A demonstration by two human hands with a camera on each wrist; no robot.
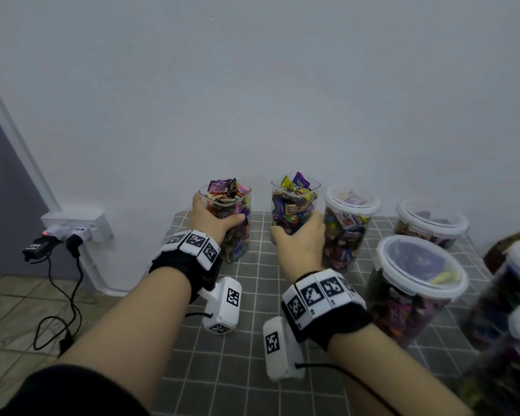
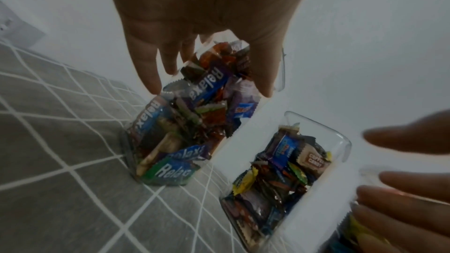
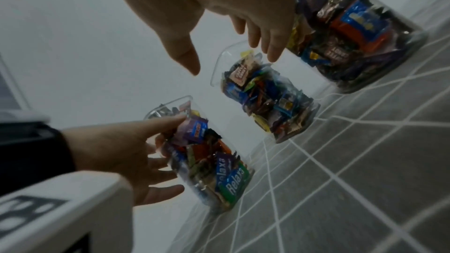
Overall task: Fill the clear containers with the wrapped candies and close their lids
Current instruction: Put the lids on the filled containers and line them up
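Observation:
Two clear open-topped containers stand at the wall, both heaped with wrapped candies. My left hand [image 1: 215,219] holds the left container [image 1: 233,223]: its thumb [image 3: 170,123] lies on the near wall by the rim and its spread fingers [image 2: 148,68] reach down the far side. My right hand [image 1: 300,235] is spread round the right container [image 1: 291,205]. Its thumb [image 3: 185,59] and fingers [image 3: 272,49] are straight and stand a little off the rim [image 3: 216,64]. In the left wrist view both containers [image 2: 180,122] [image 2: 280,176] show side by side, neither with a lid.
Lidded candy containers [image 1: 347,223] [image 1: 418,283] [image 1: 431,220] crowd the right of the grey grid-patterned mat [image 1: 222,370], one right beside my right hand. A wall runs close behind. A wall socket with plugs and cables [image 1: 72,232] sits low at the left.

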